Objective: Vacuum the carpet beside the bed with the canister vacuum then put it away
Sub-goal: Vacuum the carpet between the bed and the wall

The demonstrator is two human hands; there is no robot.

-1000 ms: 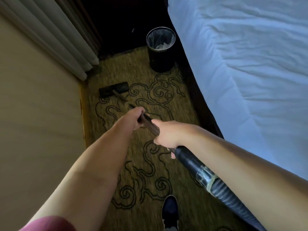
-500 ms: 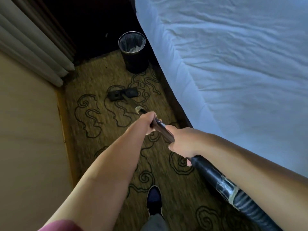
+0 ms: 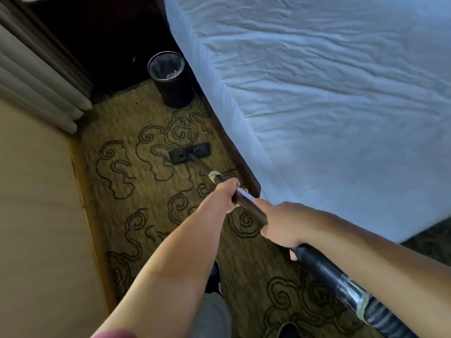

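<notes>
The vacuum's flat black floor head [image 3: 189, 152] lies on the patterned olive carpet [image 3: 136, 191], close to the bed's dark base. Its dark wand [image 3: 246, 202] runs back toward me. My left hand [image 3: 228, 192] grips the wand further forward, just behind a taped joint. My right hand [image 3: 280, 224] grips it further back, where the black ribbed hose [image 3: 346, 291] begins. The hose leaves the frame at the lower right. The canister itself is out of view.
A black waste bin [image 3: 170, 81] with a clear liner stands at the far end beside the bed [image 3: 317, 106]. A beige wall [image 3: 36, 215] and curtains [image 3: 31, 76] bound the left side. My dark shoes [image 3: 214, 274] stand on the carpet below my arms.
The floor head has swept from the left side near the wall across to the right, toward the bed. My view has shifted right and back; both hands keep their grip.
</notes>
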